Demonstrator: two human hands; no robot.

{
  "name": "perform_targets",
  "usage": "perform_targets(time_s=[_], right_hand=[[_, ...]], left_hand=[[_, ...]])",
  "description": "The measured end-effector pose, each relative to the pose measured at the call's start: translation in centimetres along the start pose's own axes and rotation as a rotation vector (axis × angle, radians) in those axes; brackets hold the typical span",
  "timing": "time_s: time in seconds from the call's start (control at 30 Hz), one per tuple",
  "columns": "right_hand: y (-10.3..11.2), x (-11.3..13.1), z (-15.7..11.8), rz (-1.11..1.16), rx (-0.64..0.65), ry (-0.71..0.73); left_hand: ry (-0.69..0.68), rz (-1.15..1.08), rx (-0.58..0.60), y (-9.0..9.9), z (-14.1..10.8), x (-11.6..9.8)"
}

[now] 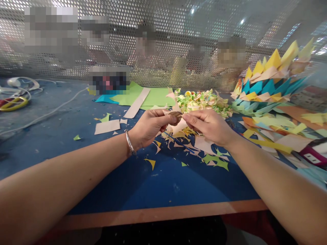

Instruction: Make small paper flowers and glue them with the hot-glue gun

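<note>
The hands met over the middle of the tabletop (163, 189), both closed in fingertip pinches on one small brown piece (176, 114). The left hand (150, 128), with a bracelet (130, 142) at its wrist, gripped the body of the piece between thumb and fingers, while the right hand (213, 127) seemed to pinch its far tip; what the piece was made of could not be told for certain. It was probably thin paper, so very light, with a little spring but soft enough to crease under a hard squeeze. The best hold looked to be a light one at its two ends or along an edge, leaving the middle unpressed. Beneath the hands lay loose paper scraps (204, 144) and a thin blue rod (187, 147), partly hidden. Behind them sat a heap of small paper bits (204, 102) beside a green sheet (159, 98), with pointed folded paper (268, 88) standing to the right.
</note>
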State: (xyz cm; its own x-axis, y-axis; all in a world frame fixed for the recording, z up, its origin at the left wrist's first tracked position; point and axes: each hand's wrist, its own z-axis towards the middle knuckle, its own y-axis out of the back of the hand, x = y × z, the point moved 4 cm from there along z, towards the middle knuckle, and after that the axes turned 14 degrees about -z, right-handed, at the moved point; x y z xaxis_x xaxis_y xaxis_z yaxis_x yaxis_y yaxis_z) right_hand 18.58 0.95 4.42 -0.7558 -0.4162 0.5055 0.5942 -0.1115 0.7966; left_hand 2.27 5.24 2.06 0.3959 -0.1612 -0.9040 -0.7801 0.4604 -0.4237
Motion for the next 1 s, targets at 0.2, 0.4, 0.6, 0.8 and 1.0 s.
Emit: perform_targets(time_s=[0.2, 0.4, 0.6, 0.8, 1.0], right_hand=[[0.06, 0.07, 0.07, -0.046, -0.019, 0.026], [-0.02, 0.08, 0.07, -0.055, -0.01, 0.013], [-0.06, 0.18, 0.1, -0.042, -0.01, 0.019], [-0.08, 0.24, 0.11, -0.058, -0.02, 0.024], [-0.04, 0.2, 0.05, -0.073, -0.01, 0.022]], left_hand=[[0.008, -0.004, -0.008, -0.11, -0.22, 0.0], [-0.008, 0.033, 0.0, 0.01, -0.19, 0.09], [-0.033, 0.036, 0.018, 0.24, -0.04, 0.14], [-0.033, 0.029, 0.021, 0.06, -0.09, 0.18], [-0.04, 0.048, 0.024, 0.01, -0.2, 0.09]])
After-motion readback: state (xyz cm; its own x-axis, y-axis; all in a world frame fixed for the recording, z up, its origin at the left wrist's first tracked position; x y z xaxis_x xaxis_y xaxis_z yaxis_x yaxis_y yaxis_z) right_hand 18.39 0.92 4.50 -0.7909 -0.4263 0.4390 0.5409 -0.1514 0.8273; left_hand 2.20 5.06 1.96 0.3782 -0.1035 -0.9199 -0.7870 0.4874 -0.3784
